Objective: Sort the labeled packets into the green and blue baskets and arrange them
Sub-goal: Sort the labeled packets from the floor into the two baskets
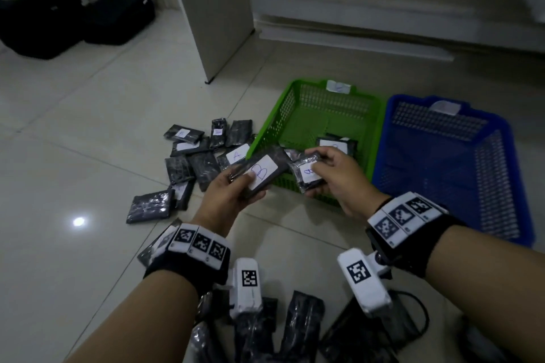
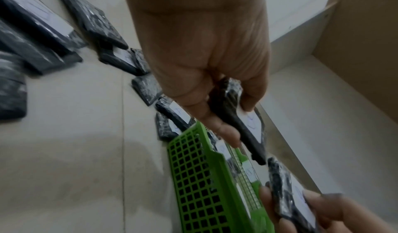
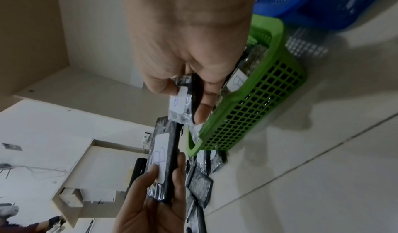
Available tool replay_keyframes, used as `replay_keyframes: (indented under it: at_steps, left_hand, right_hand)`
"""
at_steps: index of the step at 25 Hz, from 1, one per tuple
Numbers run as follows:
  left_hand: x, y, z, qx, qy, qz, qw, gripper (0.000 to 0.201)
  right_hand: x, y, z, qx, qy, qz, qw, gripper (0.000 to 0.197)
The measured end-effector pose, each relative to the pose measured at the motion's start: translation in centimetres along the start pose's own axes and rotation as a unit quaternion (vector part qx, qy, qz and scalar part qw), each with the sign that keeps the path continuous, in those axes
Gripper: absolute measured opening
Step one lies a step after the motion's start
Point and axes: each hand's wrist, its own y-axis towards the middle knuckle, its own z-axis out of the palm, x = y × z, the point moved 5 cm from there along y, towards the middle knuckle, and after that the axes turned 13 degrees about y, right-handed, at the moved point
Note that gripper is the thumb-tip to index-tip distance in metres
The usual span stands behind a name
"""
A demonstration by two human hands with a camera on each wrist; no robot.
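Note:
My left hand (image 1: 236,186) grips a black packet (image 1: 262,174) with a white label marked B, thumb on the label; it also shows as the packet (image 3: 161,160) in the right wrist view. My right hand (image 1: 324,174) pinches a smaller shiny black packet (image 1: 306,174) with a white label, over the near left corner of the green basket (image 1: 298,103). One labeled packet (image 1: 336,143) lies inside that basket. The blue basket (image 1: 442,168) stands right of it, holding no packets that I can see. Several black packets (image 1: 188,162) lie scattered on the floor left of the green basket.
More black packets (image 1: 303,324) lie on the floor close to me, below my wrists. A white cabinet panel (image 1: 215,15) stands behind the pile. Two black bags (image 1: 73,15) sit at the far left. White shelving (image 1: 383,9) runs behind the baskets.

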Motion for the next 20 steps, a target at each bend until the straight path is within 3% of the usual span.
replay_keyframes:
  at_steps: [8,11,14,20]
  left_hand:
    - [-3.0,5.9,1.6,-0.153,0.144,0.109,0.971,0.03]
    - [-4.6,9.5,2.4,-0.153,0.237,0.139,0.949,0.025]
    - [-6.0,13.3,4.2,-0.102,0.391,0.168,0.899,0.024]
    - [-4.9,18.2,7.1,0.027,0.619,0.213,0.755,0.03]
  right_hand:
    - [2.7,1.8,-7.6,-0.161,-0.067,-0.061,0.983,0.015]
    - [3.8,4.0,-8.3,-0.177,-0.117,-0.07,0.975,0.017]
    - [4.6,6.5,-8.3,-0.198,-0.148,-0.064,0.967,0.017]
    - [3.5,9.5,-7.8,-0.224,-0.192,-0.05,0.954,0.018]
